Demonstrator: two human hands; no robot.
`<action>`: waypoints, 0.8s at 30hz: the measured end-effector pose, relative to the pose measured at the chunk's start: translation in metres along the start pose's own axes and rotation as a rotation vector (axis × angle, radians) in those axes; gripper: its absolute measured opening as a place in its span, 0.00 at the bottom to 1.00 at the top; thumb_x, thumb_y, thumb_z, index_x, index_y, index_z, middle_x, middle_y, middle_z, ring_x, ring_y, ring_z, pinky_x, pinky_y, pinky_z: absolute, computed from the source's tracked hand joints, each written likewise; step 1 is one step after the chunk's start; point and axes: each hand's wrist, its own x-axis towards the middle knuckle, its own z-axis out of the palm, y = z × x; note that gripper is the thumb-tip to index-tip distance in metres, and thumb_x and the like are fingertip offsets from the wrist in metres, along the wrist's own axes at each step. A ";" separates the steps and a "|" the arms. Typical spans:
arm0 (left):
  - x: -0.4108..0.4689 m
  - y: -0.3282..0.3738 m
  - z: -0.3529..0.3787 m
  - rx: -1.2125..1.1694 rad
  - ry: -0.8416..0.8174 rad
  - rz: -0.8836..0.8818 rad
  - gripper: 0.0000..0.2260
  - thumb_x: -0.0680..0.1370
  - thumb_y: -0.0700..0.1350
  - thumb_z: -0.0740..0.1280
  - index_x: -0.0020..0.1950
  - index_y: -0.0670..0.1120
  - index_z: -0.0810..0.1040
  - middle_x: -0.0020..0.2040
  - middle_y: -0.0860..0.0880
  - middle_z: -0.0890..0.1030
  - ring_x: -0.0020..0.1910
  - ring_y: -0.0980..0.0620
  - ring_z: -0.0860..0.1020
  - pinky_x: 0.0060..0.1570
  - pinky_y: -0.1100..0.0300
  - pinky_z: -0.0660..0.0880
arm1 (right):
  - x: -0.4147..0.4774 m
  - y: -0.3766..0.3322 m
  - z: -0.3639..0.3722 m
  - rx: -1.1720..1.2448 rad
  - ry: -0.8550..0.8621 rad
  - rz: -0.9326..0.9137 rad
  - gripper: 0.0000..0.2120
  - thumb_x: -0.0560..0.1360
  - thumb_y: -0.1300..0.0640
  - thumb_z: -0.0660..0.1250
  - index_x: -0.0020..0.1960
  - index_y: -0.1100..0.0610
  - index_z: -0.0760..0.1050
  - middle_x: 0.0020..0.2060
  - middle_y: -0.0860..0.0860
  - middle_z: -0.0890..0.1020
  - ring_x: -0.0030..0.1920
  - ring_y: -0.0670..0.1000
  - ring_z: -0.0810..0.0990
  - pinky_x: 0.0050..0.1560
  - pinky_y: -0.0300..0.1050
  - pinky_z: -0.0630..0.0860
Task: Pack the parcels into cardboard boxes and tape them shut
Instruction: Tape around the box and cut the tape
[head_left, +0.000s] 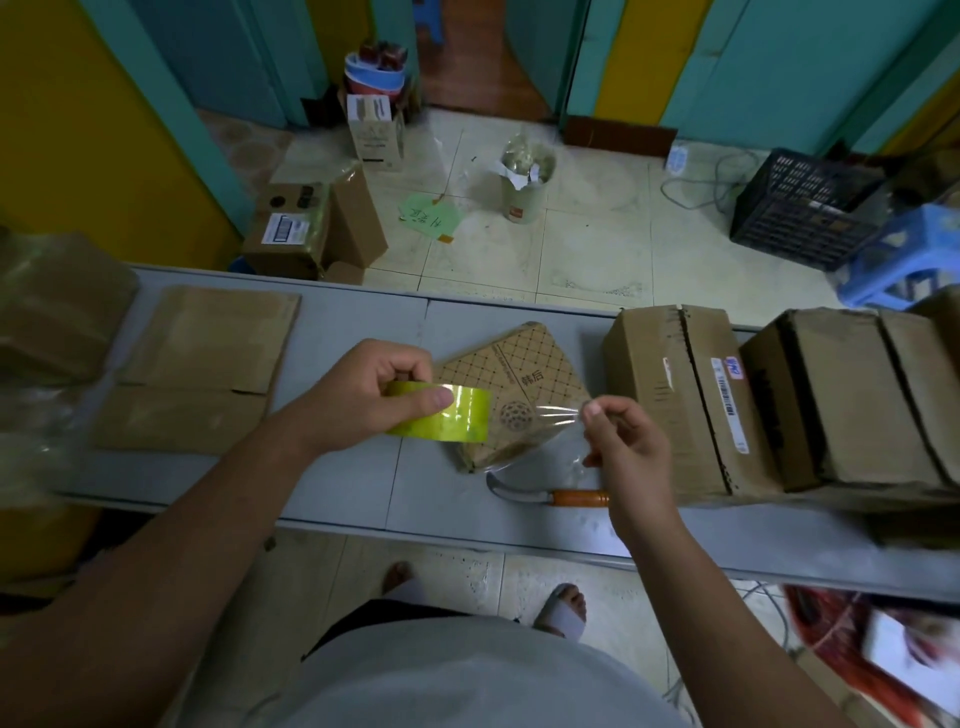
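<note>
Clear tape strip (550, 415): thin, sticky, floppy. Right hand (626, 447) pinches free end, left hand (363, 395) grips yellow-green roll (460, 415). Hold taut, likely creases; patterned box (519, 374) looks light.

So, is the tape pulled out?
Pulled out: a clear strip runs from the tape roll in the left hand to the pinching right hand.

Yellow-green tape roll (447, 413); brown lattice-patterned box (511, 387); grey table (363, 483).
</note>
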 end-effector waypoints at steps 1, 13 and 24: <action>-0.001 0.000 0.001 -0.027 0.013 0.009 0.15 0.74 0.60 0.74 0.36 0.51 0.78 0.32 0.54 0.75 0.32 0.59 0.73 0.34 0.66 0.70 | 0.000 -0.001 0.002 0.009 -0.011 0.006 0.04 0.82 0.58 0.69 0.50 0.57 0.81 0.41 0.56 0.81 0.41 0.48 0.79 0.38 0.44 0.80; 0.037 -0.044 0.004 0.370 -0.072 -0.146 0.31 0.78 0.70 0.64 0.30 0.45 0.73 0.29 0.50 0.67 0.28 0.55 0.68 0.33 0.58 0.65 | -0.005 0.063 0.020 0.190 0.179 0.366 0.07 0.82 0.57 0.70 0.54 0.60 0.82 0.39 0.55 0.82 0.45 0.57 0.78 0.49 0.53 0.78; 0.078 -0.098 -0.017 0.301 -0.261 -0.379 0.32 0.71 0.80 0.64 0.47 0.50 0.78 0.50 0.51 0.74 0.50 0.52 0.75 0.55 0.52 0.71 | 0.020 0.050 0.027 0.602 0.007 0.436 0.06 0.85 0.54 0.64 0.51 0.54 0.76 0.49 0.57 0.83 0.59 0.61 0.81 0.60 0.78 0.75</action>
